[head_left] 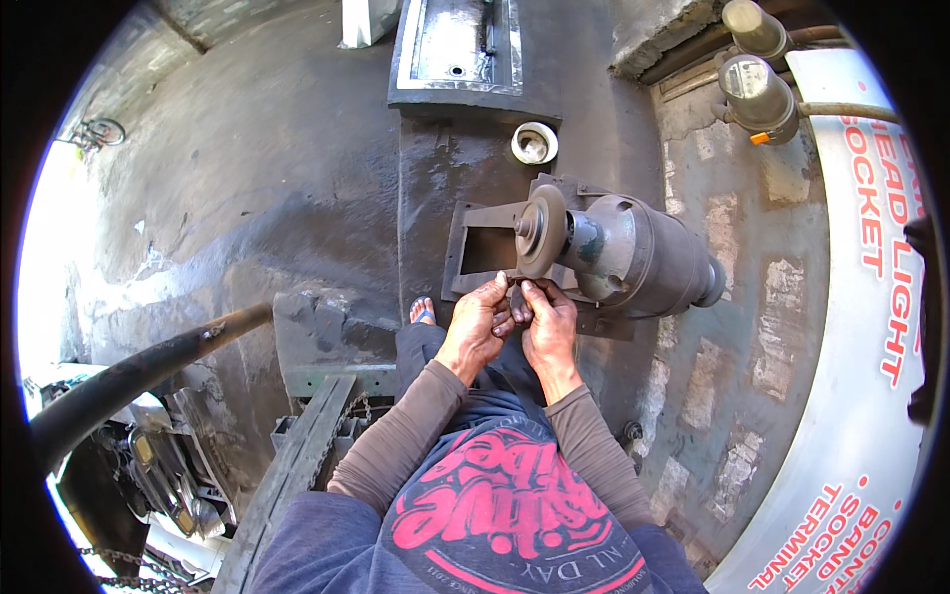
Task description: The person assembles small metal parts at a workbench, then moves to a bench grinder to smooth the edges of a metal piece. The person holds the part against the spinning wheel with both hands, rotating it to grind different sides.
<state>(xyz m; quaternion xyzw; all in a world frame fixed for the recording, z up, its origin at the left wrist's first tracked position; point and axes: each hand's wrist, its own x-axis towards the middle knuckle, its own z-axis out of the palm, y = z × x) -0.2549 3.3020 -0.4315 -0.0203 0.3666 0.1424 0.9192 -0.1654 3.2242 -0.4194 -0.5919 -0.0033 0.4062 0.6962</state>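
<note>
Grimy concrete floor (247, 188), dark with oil, fills this workshop scene seen from above. At centre frame, a small dark workpiece (517, 300) is pinched between both hands and held up to the lower edge of a grinding wheel (540, 231), apparently so the disc can bite its edge. The left hand (477, 327) and right hand (547, 322) are pressed together, fingers closed on the piece from either side, seemingly for steadiness close to the wheel. The wheel sits on the shaft of a bulky grey motor (638, 255), bolted over a dark metal base plate (475, 247) just right of centre. A sandalled foot (423, 311) shows just left of the hands. Above the grinder lies a small white ring-shaped cap (534, 143) and, at the top edge, a rectangular metal tray (460, 45). A black pipe (139, 371) crosses the lower left; a patchy brick wall (732, 297) and a white printed banner (861, 327) curve down the right.
</note>
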